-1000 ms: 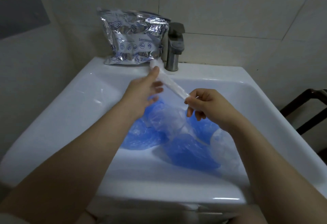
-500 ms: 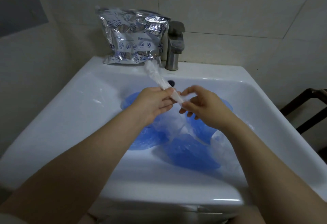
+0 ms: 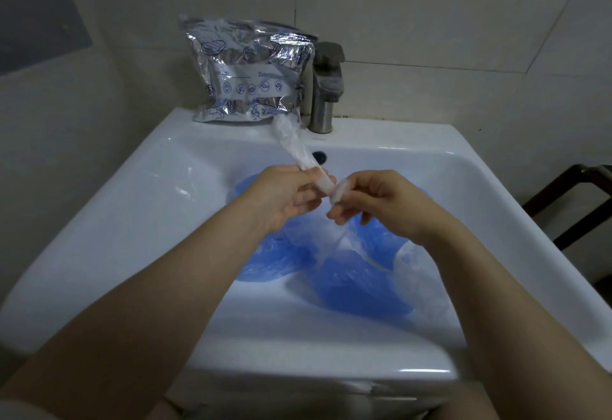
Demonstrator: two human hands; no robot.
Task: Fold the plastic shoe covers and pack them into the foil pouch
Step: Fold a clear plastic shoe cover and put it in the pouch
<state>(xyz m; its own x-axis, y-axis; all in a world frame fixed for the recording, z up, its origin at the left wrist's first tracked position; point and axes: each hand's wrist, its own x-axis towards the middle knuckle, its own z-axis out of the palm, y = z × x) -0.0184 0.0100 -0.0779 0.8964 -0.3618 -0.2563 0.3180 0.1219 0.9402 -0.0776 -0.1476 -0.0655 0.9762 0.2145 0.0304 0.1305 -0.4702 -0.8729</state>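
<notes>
Hands over sink [image 3: 139, 207]: L hand [image 3: 281, 197] & R hand [image 3: 381, 204] both pinch 1 rolled clear shoe cover [image 3: 291, 141]; blue covers [image 3: 357, 283] in basin.

The foil pouch [image 3: 246, 71] reads "Date" beside a blurred word.

The scene is dim, with a cool bluish cast and soft, flat light. Small white glints sit on the glossy white ceramic sink [image 3: 159, 207] along its rim and front edge. The crinkled silver foil pouch [image 3: 246, 71] throws scattered bright reflections. The near forearms fall into shadow toward the bottom corners, and the lower left corner is darkest. Wide-angle distortion bows the sink's edges and the wall tile lines outward. Detail is soft throughout, and the fingers [image 3: 337, 217] look slightly smeared by motion blur.
</notes>
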